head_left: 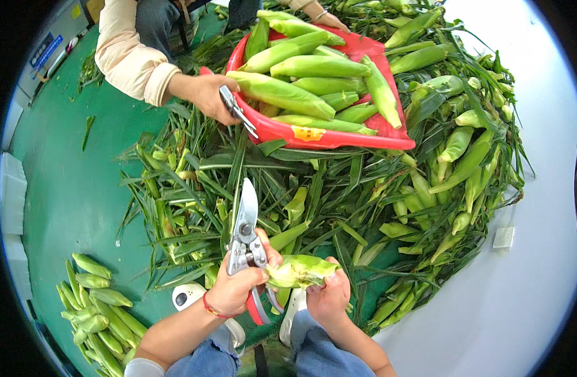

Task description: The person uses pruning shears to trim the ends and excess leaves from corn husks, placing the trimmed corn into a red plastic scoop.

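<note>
My left hand (233,286) is closed around pruning shears (246,220) with red-and-grey handles, their blades pointing up and away from me. Its thumb and fingers also pinch one end of a pale green ear of corn (298,271). At the other end of that ear, my right hand (329,298) is closed on the husk. The ear lies crosswise between both hands, above my white shoes (188,295). Part of the shears' handles is hidden behind my left hand.
Across from me, another person's hand (210,97) grips a red basin (345,141) full of husked-on corn and holds shears. Leaves and stalks (238,164) heap beneath it, with more ears (458,144) at the right by the white wall. Another corn pile (106,314) lies left on the green floor.
</note>
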`<state>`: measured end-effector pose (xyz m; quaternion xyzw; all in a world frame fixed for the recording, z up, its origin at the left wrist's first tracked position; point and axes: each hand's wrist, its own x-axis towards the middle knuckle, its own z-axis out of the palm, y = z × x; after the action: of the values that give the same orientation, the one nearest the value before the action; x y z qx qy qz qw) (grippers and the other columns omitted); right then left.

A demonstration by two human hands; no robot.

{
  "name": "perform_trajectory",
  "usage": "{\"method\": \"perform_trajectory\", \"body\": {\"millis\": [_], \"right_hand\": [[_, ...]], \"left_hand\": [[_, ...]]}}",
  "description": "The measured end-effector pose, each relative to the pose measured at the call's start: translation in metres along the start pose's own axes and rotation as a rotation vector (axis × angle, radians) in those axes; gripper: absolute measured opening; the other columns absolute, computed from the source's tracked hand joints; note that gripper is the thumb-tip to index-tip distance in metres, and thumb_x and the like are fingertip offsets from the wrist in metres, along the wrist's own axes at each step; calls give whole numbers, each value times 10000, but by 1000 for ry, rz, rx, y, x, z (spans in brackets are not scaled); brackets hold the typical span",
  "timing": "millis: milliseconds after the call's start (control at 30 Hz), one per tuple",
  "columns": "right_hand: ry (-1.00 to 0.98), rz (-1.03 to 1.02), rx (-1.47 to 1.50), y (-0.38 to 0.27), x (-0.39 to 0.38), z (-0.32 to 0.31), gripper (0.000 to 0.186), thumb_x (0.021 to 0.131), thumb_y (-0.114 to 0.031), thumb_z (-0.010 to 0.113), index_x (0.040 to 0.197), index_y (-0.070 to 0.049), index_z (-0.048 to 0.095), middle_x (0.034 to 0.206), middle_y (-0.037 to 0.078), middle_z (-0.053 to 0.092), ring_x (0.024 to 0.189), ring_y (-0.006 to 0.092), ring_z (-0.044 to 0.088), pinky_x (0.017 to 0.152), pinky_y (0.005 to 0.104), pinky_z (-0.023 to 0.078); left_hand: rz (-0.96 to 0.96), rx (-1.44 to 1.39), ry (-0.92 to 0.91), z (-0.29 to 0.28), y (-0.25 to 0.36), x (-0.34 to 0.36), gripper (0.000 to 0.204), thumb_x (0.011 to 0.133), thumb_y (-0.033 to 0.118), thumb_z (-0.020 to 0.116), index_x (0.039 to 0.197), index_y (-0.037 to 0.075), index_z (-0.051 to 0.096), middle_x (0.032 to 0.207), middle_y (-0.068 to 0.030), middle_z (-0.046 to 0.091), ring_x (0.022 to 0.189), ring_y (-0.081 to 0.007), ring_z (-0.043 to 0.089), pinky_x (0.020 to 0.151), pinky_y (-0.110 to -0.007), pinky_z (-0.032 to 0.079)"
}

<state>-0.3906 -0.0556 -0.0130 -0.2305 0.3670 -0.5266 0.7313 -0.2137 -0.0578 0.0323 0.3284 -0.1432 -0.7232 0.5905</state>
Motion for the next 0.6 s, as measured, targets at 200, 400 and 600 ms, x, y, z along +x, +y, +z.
{"method": "perform_trajectory", "body": {"millis": [200,400,600], "right_hand": [[-345,-374,-1010,-43,5,11,199,868,-195,546,893,-19,456,754,65,481,628,132,464,559,265,373],[-224,-417,-1337,-48,7,26,262,846,-203,620,716,-22,482,544,135,489,472,313,527,444,368,409],[-286,-272,-1231,-38,1,23,214,880,-215,559,798,-27,498,584,186,534,527,360,576,473,413,442]], "left_hand": [[53,284,-201,-3,2,-11,456,782,-18,583,1187,35,380,968,-50,539,919,-121,521,820,-279,427],[118,657,-43,2,6,-15,476,782,108,722,1125,31,401,905,-42,556,763,-89,539,669,-238,470],[174,1250,-12,19,15,-7,588,710,368,792,1060,40,452,773,-66,593,628,-188,601,580,-310,486]]}}
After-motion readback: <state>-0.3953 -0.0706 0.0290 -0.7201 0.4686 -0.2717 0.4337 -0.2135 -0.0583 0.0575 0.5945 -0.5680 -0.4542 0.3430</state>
